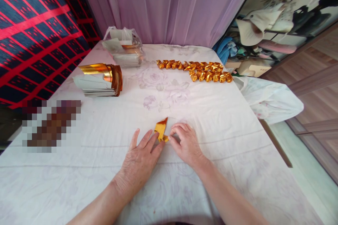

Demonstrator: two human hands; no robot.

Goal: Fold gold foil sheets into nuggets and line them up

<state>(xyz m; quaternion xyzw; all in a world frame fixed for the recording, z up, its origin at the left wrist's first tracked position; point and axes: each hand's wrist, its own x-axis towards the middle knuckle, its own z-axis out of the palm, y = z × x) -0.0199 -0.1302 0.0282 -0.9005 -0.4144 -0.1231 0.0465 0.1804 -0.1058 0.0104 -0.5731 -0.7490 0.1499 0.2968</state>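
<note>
A partly folded piece of gold foil paper [161, 128] lies on the table between my hands, its narrow tip pointing away from me. My left hand [141, 154] rests palm down with spread fingers, the index and middle fingertips touching the paper's left and lower edges. At the lower right corner of the paper, my right hand [187, 144] has thumb and index finger brought together in a pinch. The small bit between those fingertips is mostly hidden.
A stack of gold-and-white paper sheets [99, 86] stands at the left, with a clear plastic bag [126, 51] of more paper behind. Several folded gold pieces [211, 75] line up in two rows at the back right. A white plastic bag [277, 100] hangs beyond the right table edge.
</note>
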